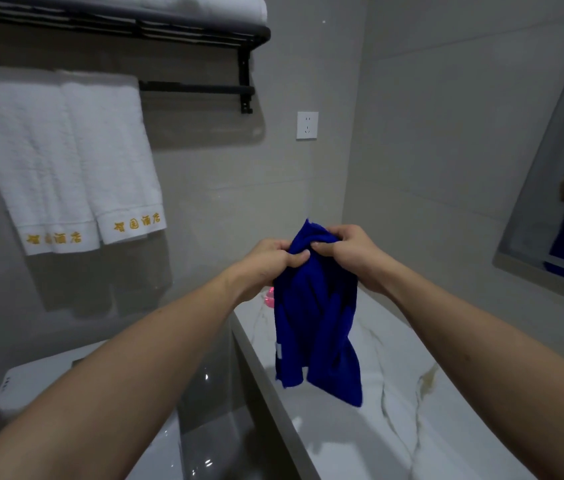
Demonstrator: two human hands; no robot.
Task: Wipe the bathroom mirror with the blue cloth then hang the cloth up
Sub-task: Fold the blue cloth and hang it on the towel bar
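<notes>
While both hands, left hand and right hand, pinch the blue cloth above the tabletop, hanging seems in hand; next: black rail at ten o'clock.

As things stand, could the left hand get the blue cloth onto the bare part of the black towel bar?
Probably yes. The black metal towel bar is bare right of the white towels, nothing lies between, but the left hand and right hand both grip the blue cloth.

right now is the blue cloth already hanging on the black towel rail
No, both the left hand and right hand grip the blue cloth above the counter.
</notes>
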